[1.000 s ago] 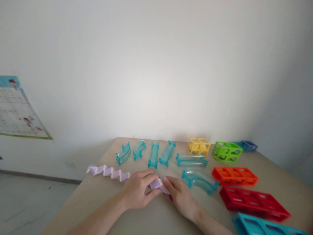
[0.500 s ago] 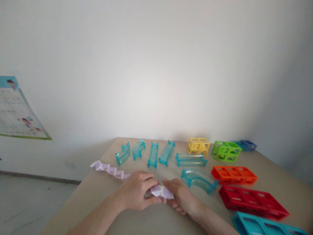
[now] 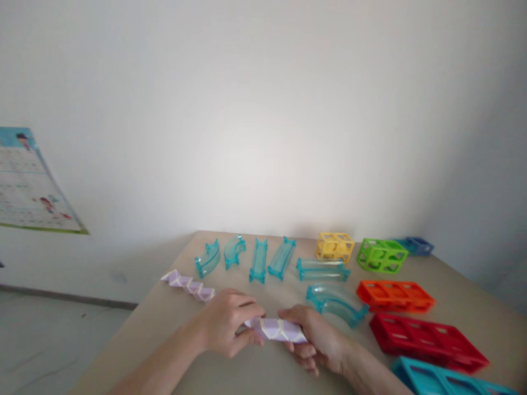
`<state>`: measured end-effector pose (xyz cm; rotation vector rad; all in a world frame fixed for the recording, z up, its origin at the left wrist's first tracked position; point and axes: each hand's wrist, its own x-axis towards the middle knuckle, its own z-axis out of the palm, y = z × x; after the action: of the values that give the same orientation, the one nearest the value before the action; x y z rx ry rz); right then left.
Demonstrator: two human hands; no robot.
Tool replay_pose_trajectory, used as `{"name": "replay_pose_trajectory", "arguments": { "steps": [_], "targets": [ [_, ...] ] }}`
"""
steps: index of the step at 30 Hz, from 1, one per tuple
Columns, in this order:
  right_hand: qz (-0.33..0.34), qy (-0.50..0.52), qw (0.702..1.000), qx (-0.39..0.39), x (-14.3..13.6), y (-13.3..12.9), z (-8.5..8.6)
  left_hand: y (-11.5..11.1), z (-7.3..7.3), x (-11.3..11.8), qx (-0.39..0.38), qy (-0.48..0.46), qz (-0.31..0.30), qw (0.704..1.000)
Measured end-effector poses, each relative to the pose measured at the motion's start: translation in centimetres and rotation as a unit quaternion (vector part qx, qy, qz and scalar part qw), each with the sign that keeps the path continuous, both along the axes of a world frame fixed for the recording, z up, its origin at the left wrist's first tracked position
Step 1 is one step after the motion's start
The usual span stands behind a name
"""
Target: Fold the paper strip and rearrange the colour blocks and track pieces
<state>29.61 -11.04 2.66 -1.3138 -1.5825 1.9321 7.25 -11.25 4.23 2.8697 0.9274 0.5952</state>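
A purple-and-white snake puzzle [image 3: 272, 328] made of triangular wedges runs across both my hands over the near part of the table. My left hand [image 3: 230, 323] is closed round its middle, fingers on top and thumb below. Its zigzag left end sticks out past that hand towards the table's left edge. My right hand [image 3: 315, 337] grips the right end, the thumb above and the fingers curled beneath. Between the hands a straight, smooth stretch of wedges shows. The parts under my fingers are hidden.
Clear teal track pieces, such as a curved one [image 3: 335, 304] and a straight one [image 3: 258, 260], lie beyond my hands. Rightward are yellow [image 3: 334, 247], green [image 3: 381, 255], orange [image 3: 394, 295], red [image 3: 428, 340] and blue [image 3: 448, 378] frame blocks. A wall [image 3: 263, 137] stands behind the table.
My right hand has moved slightly right and down, and more of the snake puzzle shows between the hands. Its left end has shifted a little to the right.
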Motion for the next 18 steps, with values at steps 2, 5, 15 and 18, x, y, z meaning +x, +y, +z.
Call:
{"name": "replay_pose_trajectory", "arguments": {
  "steps": [2,5,15,18],
  "targets": [
    [-0.025,-0.007,0.996,0.087,-0.41,-0.25,0.06,0.12,-0.07,-0.13,-0.002,-0.002,0.008,1.000],
    [-0.055,-0.060,0.940,0.331,-0.66,-0.72,0.44,0.31,-0.25,-0.28,-0.019,-0.005,0.031,0.999],
    [0.000,0.035,0.964,0.264,-0.23,-0.68,-0.20,0.19,-0.28,-0.30,-0.020,0.009,0.014,1.000],
    [-0.021,0.000,0.952,0.307,-0.52,-0.64,0.21,0.18,-0.36,-0.17,-0.018,0.011,0.036,0.999]
  ]
}}
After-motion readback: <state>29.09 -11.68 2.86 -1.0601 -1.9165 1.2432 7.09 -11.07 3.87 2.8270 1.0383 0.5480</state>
